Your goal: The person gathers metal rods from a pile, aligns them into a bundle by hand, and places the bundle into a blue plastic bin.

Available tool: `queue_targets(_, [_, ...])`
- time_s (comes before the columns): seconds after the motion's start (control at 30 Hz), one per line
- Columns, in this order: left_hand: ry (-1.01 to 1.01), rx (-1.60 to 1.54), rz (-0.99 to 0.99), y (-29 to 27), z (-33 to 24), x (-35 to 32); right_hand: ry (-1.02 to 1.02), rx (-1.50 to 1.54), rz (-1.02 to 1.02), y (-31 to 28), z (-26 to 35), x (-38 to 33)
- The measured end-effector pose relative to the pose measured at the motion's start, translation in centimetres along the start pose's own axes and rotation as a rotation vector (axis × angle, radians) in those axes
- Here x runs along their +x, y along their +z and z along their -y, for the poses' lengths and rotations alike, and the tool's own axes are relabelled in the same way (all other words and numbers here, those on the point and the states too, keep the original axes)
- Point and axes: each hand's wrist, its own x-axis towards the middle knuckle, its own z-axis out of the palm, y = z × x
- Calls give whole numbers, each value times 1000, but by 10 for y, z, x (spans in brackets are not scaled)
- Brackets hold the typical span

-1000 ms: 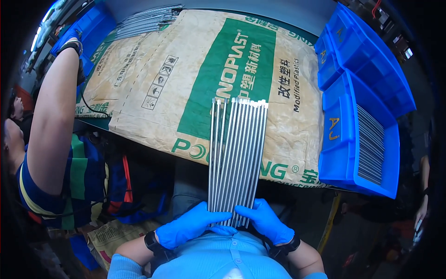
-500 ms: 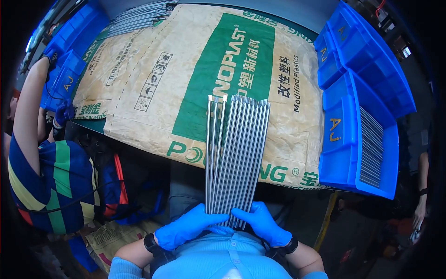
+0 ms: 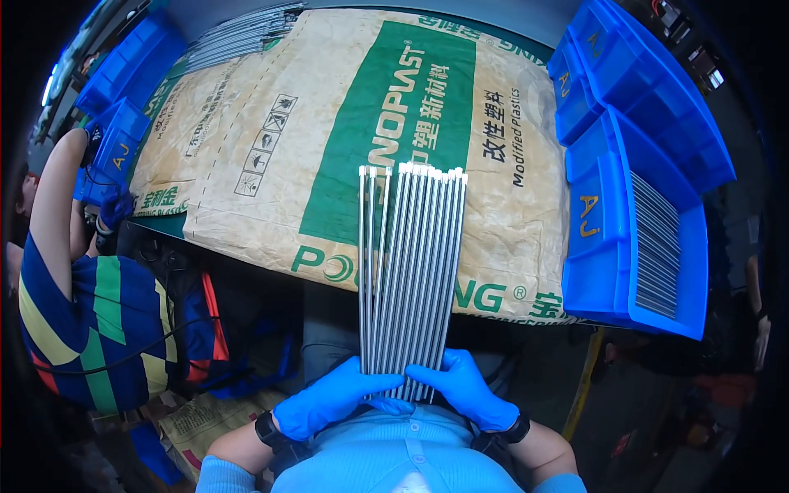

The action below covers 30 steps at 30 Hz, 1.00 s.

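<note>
A flat fan of several slim metal rods (image 3: pixel 415 279) stretches from my waist out over the table's near edge. Both my hands, in blue gloves, grip its near end. My left hand (image 3: pixel 333 396) is closed on the left side of the bundle, thumb lying across the rods. From the other side my right hand (image 3: pixel 464 390) clasps it, thumb also on top; the fingers beneath are mostly hidden. At the far end the rods have bright tips, and a small gap parts a few left rods from the rest.
Printed paper sacks (image 3: pixel 509 238) cover the table. At right, a blue bin (image 3: pixel 596 246) holds many rods (image 3: pixel 655 246), with another blue bin (image 3: pixel 657 90) behind it. More rods (image 3: pixel 242 37) lie at the far left near blue bins (image 3: pixel 136 62). A co-worker (image 3: pixel 99 320) in a striped shirt is at left.
The view has shifted slightly. My hands keep their hold, and the rods' far ends have swung a little to the left.
</note>
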Motion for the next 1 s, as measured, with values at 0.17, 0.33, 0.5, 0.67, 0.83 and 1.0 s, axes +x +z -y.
queue_targets(0.17, [-17,-101,63,3,-2,-4,63,3,80,-4,14,-6])
queue_targets(0.33, [-40,-129,66,9,-4,-9,-2,392,252,-16,-12,-15])
queue_targets(0.5, [-9,-68,89,10,-2,-11,-13,266,234,-7,-9,-24])
queue_targets(0.67, [41,-49,131,20,-23,-2,-95,299,213,-9,6,-13])
queue_targets(0.83, [118,15,138,24,-35,16,-123,433,168,-18,23,-3])
queue_targets(1.0, [184,109,-26,16,-25,15,-106,447,101,-15,26,-8])
